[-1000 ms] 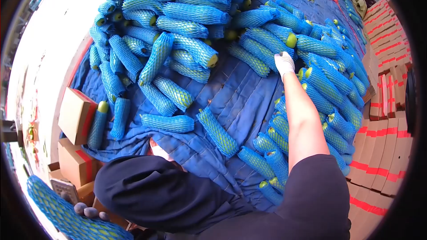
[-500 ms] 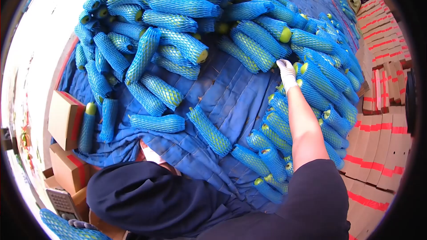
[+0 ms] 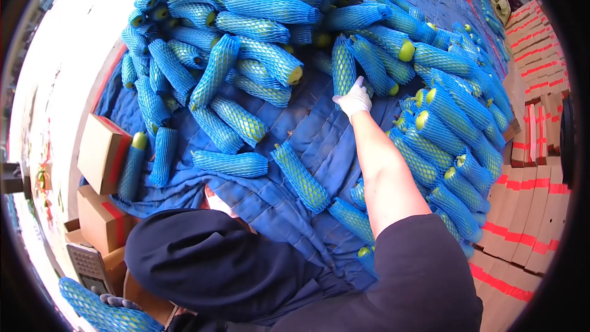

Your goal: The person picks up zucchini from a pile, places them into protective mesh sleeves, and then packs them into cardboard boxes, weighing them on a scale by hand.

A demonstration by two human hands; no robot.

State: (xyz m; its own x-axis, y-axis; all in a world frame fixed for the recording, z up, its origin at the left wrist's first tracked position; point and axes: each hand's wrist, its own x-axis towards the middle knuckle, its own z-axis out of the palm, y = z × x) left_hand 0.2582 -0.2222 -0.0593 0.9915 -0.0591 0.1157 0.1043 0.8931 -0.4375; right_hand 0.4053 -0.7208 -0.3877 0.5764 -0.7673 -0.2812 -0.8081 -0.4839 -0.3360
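My right hand (image 3: 354, 99), in a white glove, is closed round the lower end of a green gourd in a blue foam net sleeve (image 3: 343, 64). That gourd stands tilted up beside other sleeved gourds (image 3: 373, 64). At the lower left edge, my left hand (image 3: 120, 302) wears a grey glove, and its fingers curl over another sleeved gourd (image 3: 98, 310); the rest of this hand is hidden. One sleeved gourd (image 3: 300, 177) lies alone on the blue quilted sheet (image 3: 307, 120), nearer to my body.
A large pile of sleeved gourds (image 3: 270, 9) rises at the back, with rows of more (image 3: 458, 129) on the right. Brown cartons with red tape (image 3: 522, 209) are stacked at far right. Small boxes (image 3: 101, 154) and a grey keypad device (image 3: 91, 264) are at left.
My right hand has moved left from the right-hand rows and taken hold of a sleeved gourd, which now stands more upright. My left hand still holds its gourd.
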